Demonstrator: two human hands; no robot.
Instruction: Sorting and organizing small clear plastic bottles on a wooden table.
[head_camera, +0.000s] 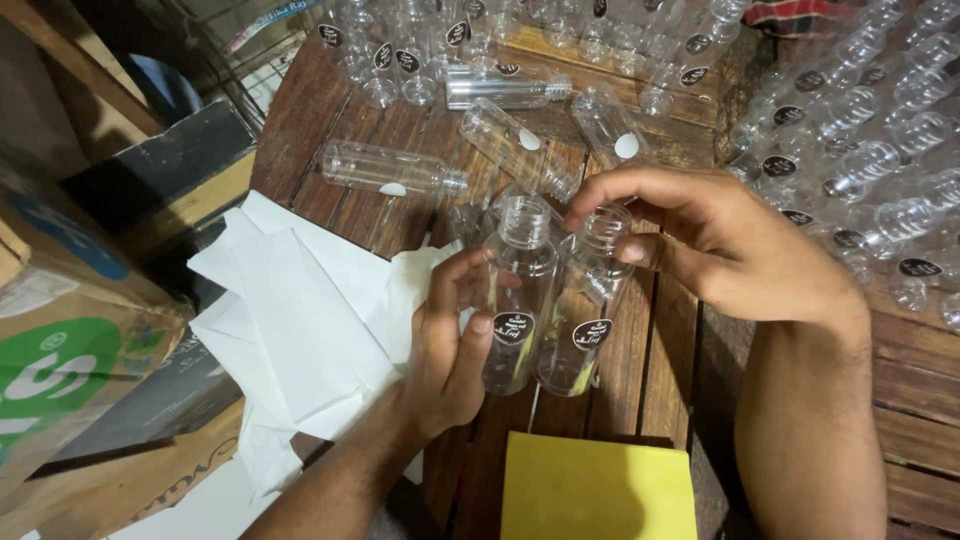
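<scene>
The left hand was curled in a grip, thumb raised; the right hand was arched, fingertips pinched together.

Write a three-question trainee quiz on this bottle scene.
1. True or false: both clear bottles in the hands carry a black round sticker.
2. Which hand touches the neck of a bottle? A) left B) right
3. What colour is the flat pad nearest the camera?

Key: 1. True: the left hand holds the left bottle beside the right bottle, both stickered. 2. B, the right hand. 3. Yellow, the yellow pad on the wooden table.
</scene>
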